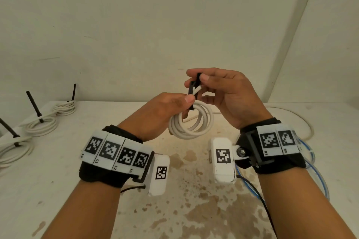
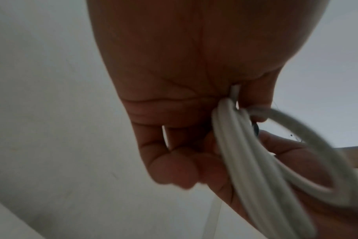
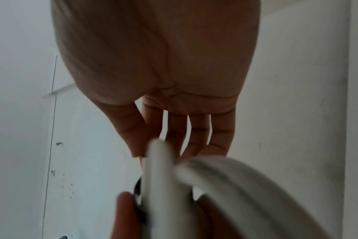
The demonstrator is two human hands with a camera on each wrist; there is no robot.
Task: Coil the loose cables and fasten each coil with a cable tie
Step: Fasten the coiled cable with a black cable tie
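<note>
A white cable coil point(image 1: 191, 123) hangs in the air above the table's middle, held at its top by my left hand point(image 1: 169, 111), thumb on top and fingers curled round the strands. A black cable tie point(image 1: 194, 89) loops round the top of the coil, and my right hand point(image 1: 215, 87) pinches its upper end between thumb and forefinger. In the left wrist view the coil point(image 2: 255, 161) runs through my curled left fingers point(image 2: 174, 169). The right wrist view shows the blurred coil point(image 3: 225, 181) below my right fingers point(image 3: 174, 129).
Three tied white coils with black ties sticking up lie along the left of the white stained table point(image 1: 194, 190): one point(image 1: 65, 107), another point(image 1: 41, 125), a third point(image 1: 13, 147). A loose white cable point(image 1: 303, 120) curves at the right. Blue and black wires point(image 1: 310, 167) trail from my right wrist.
</note>
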